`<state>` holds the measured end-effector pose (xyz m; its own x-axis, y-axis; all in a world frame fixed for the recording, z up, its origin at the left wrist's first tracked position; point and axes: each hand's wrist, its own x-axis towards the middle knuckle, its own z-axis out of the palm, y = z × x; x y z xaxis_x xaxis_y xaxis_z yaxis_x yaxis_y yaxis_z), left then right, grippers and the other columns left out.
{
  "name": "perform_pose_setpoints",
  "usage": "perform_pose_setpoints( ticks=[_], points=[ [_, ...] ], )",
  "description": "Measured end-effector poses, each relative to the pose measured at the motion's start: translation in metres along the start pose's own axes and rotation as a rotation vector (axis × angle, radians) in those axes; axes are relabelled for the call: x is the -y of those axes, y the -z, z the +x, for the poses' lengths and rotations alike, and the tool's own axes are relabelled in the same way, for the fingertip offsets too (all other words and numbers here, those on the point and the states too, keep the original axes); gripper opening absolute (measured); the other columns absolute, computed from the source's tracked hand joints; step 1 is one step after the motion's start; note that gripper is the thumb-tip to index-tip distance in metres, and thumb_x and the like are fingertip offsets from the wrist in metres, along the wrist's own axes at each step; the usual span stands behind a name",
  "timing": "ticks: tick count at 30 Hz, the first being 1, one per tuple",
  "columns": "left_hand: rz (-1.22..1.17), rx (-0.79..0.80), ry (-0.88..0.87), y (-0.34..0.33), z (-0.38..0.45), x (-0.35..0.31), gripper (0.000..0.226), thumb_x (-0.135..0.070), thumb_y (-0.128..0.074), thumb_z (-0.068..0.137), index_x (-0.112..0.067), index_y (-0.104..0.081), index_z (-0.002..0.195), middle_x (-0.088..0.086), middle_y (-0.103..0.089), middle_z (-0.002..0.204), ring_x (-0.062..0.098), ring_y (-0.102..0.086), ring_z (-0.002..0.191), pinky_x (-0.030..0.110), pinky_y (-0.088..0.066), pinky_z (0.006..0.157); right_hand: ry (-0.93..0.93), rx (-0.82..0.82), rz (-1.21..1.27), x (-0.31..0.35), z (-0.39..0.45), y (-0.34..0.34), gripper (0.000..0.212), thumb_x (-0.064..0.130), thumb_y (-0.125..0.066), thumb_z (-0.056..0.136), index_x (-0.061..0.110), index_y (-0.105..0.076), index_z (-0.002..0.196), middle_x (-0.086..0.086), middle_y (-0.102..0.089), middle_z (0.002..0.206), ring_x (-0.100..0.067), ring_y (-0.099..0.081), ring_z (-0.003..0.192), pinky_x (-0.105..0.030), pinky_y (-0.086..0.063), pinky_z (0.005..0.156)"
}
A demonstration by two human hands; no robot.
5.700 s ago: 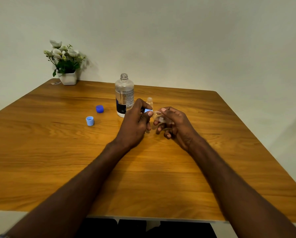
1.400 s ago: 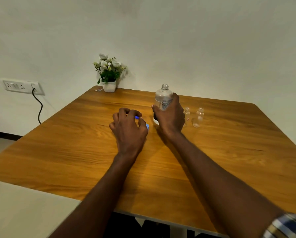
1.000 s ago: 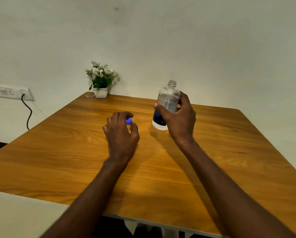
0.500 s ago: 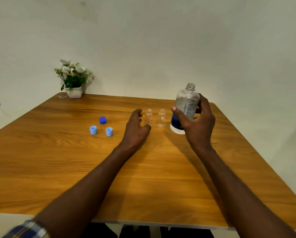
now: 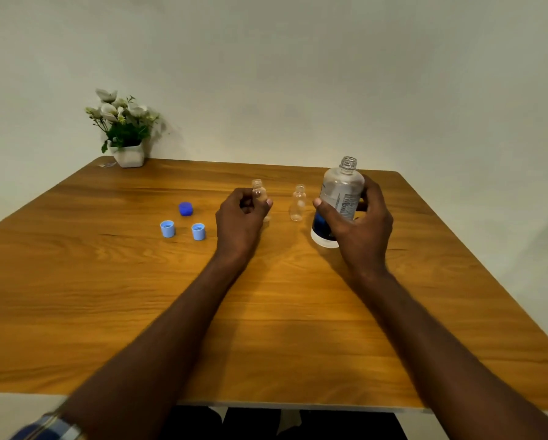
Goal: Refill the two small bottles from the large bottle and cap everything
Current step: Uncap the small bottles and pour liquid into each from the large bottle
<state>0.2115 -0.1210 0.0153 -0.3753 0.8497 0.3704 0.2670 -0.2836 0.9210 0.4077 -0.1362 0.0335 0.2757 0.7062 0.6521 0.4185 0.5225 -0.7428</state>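
Observation:
My right hand [image 5: 358, 223] grips the large clear bottle [image 5: 338, 192], uncapped, tilted slightly and lifted just off the wooden table [image 5: 266, 312]. My left hand [image 5: 239, 219] holds one small clear bottle [image 5: 259, 192] between thumb and fingers; only its neck and upper body show. The second small bottle [image 5: 298, 203] stands open and upright between my hands. Two light blue caps [image 5: 167, 228] [image 5: 198, 231] and one dark blue cap [image 5: 186, 208] lie to the left of my left hand.
A white pot of flowers [image 5: 125, 131] stands at the table's back left corner. The white wall rises right behind the far edge. The table's right edge runs close to the large bottle.
My left hand, open beside the small bottles half a second ago, has closed round the left one. My right hand still holds the large bottle, a little nearer to me.

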Motion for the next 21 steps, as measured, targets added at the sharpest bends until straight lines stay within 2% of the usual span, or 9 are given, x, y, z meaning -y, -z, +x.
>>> perform_pose_setpoints(
  ticks=[3,5,8,11,12,15,16,21],
  points=[
    [0.035,-0.032,-0.096,0.020,-0.011,-0.006,0.024,-0.028,-0.079,0.094,-0.020,-0.072,0.115,-0.012,-0.074,0.102,0.002,-0.068,0.097,0.017,-0.056,0.082,0.006,0.028,0.065,0.012,-0.008,-0.010,0.073,0.047,-0.087,0.080,0.020,-0.055,0.139,0.011,-0.064,0.129,0.002,-0.061,0.112,-0.024,-0.060,0.082],
    [0.075,-0.080,-0.178,0.038,-0.013,-0.009,0.027,-0.029,-0.081,0.092,-0.021,-0.070,0.116,-0.012,-0.073,0.103,0.004,-0.067,0.095,0.011,-0.051,0.076,0.035,0.066,0.080,0.021,-0.011,-0.021,0.072,0.047,-0.086,0.080,0.018,-0.056,0.139,0.007,-0.065,0.129,-0.005,-0.063,0.111,-0.028,-0.062,0.082],
    [0.190,-0.134,-0.306,0.066,-0.002,-0.005,0.033,-0.031,-0.077,0.095,-0.015,-0.069,0.123,-0.002,-0.073,0.107,0.012,-0.067,0.094,0.023,-0.052,0.074,0.060,0.111,0.090,0.035,-0.011,-0.044,0.073,0.049,-0.085,0.080,0.018,-0.055,0.139,0.007,-0.065,0.131,-0.006,-0.063,0.111,-0.028,-0.062,0.082],
    [0.304,-0.139,-0.373,0.086,0.012,0.005,0.034,-0.024,-0.071,0.100,-0.011,-0.066,0.132,0.003,-0.070,0.113,0.018,-0.066,0.100,0.033,-0.053,0.078,0.095,0.137,0.081,0.046,-0.009,-0.074,0.075,0.051,-0.085,0.080,0.020,-0.054,0.140,0.015,-0.061,0.132,0.005,-0.060,0.106,-0.024,-0.061,0.084],
    [0.346,-0.142,-0.390,0.089,0.013,0.007,0.034,-0.021,-0.071,0.100,-0.011,-0.065,0.133,0.004,-0.070,0.114,0.020,-0.064,0.102,0.031,-0.052,0.081,0.108,0.142,0.077,0.049,-0.008,-0.083,0.075,0.050,-0.085,0.080,0.021,-0.054,0.141,0.018,-0.059,0.131,0.006,-0.059,0.105,-0.024,-0.060,0.085],
    [0.409,-0.154,-0.371,0.092,0.014,0.012,0.036,-0.018,-0.074,0.098,-0.010,-0.066,0.132,0.002,-0.070,0.119,0.019,-0.058,0.108,0.006,-0.038,0.085,0.126,0.156,0.062,0.053,-0.004,-0.110,0.074,0.050,-0.085,0.079,0.023,-0.054,0.141,0.020,-0.058,0.129,0.000,-0.059,0.108,-0.030,-0.061,0.086],
    [0.408,-0.152,-0.360,0.093,0.014,0.013,0.037,-0.018,-0.076,0.096,-0.011,-0.067,0.131,0.000,-0.070,0.118,0.017,-0.057,0.108,0.002,-0.036,0.084,0.136,0.161,0.046,0.053,-0.003,-0.117,0.075,0.049,-0.085,0.079,0.022,-0.054,0.141,0.017,-0.060,0.131,-0.001,-0.060,0.109,-0.032,-0.061,0.086],
    [0.367,-0.140,-0.326,0.089,0.019,0.017,0.035,-0.024,-0.079,0.093,-0.018,-0.067,0.126,-0.005,-0.069,0.111,0.016,-0.058,0.105,0.009,-0.039,0.079,0.208,0.200,-0.099,0.041,-0.001,-0.136,0.081,0.051,-0.086,0.078,0.024,-0.050,0.146,0.005,-0.062,0.139,-0.017,-0.061,0.118,-0.040,-0.060,0.089]
  ],
)
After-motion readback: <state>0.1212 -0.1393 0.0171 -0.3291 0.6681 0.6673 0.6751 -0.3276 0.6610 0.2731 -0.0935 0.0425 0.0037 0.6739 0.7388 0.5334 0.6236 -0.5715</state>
